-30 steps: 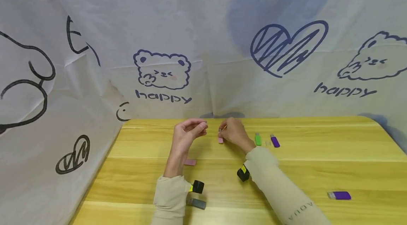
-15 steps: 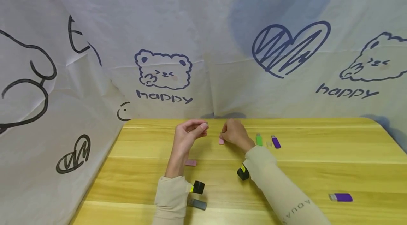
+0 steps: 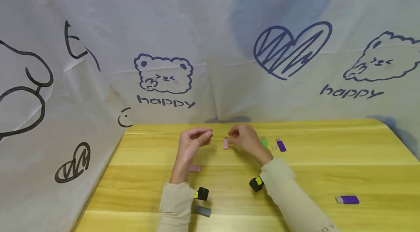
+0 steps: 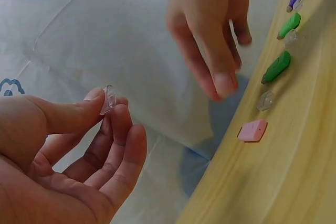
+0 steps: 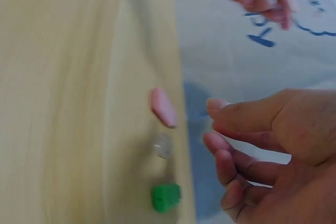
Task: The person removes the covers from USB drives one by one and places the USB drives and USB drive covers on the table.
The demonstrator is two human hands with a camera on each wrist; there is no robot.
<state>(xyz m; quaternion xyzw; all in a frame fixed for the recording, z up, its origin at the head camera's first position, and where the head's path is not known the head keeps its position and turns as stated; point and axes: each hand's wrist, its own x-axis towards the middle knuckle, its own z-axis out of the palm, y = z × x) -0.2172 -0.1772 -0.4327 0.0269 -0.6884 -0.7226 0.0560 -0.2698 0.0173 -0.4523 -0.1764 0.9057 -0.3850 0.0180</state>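
Note:
My left hand is raised above the table's far side and pinches a small clear plastic cap between thumb and fingertips. A pink USB stick lies near the back edge, its metal end pointing away. Just right of that stick is my right hand, fingers loosely bent, with nothing between thumb and forefinger in the right wrist view. A clear cap lies between the pink stick and a dark green USB stick. The right hand hides that dark green stick in the head view.
Further along the row are a light green USB stick, a clear cap and a purple USB stick. Nearer are another pink stick, a grey one and a purple one. A printed cloth hangs behind the table.
My right hand has let go of the pink USB stick and drawn slightly right, leaving it on the table. The left hand stays almost in place with its clear cap.

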